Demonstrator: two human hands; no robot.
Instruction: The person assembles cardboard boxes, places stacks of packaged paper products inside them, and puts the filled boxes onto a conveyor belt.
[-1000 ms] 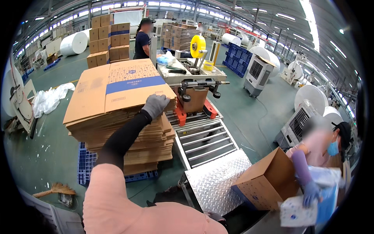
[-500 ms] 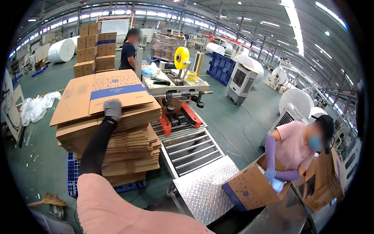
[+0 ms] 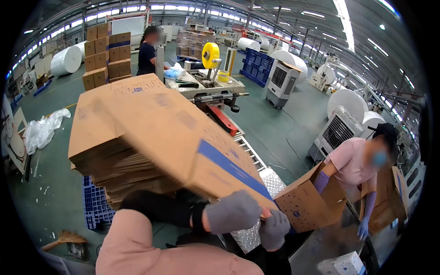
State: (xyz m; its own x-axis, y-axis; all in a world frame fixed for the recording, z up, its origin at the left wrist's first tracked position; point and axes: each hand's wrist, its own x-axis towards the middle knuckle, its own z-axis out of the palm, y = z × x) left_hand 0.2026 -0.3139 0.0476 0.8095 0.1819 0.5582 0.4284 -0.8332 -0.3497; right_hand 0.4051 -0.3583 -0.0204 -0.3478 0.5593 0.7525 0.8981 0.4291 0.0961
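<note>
A flattened brown carton [image 3: 174, 137] with a blue band slants off the stack of flat cartons [image 3: 114, 169] on the blue pallet [image 3: 94, 208]. Both grey-gloved grips pinch its near edge: left hand [image 3: 231, 211], right hand [image 3: 274, 228]. Half a second ago only the left hand rested on the stack's top sheet; now the carton is lifted and drawn close. A co-worker's open carton [image 3: 305, 206] stands right.

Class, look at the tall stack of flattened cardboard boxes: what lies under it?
A blue plastic pallet shows below the stack of flattened boxes, on the green floor. Most of the pallet is covered by the stack.
</note>
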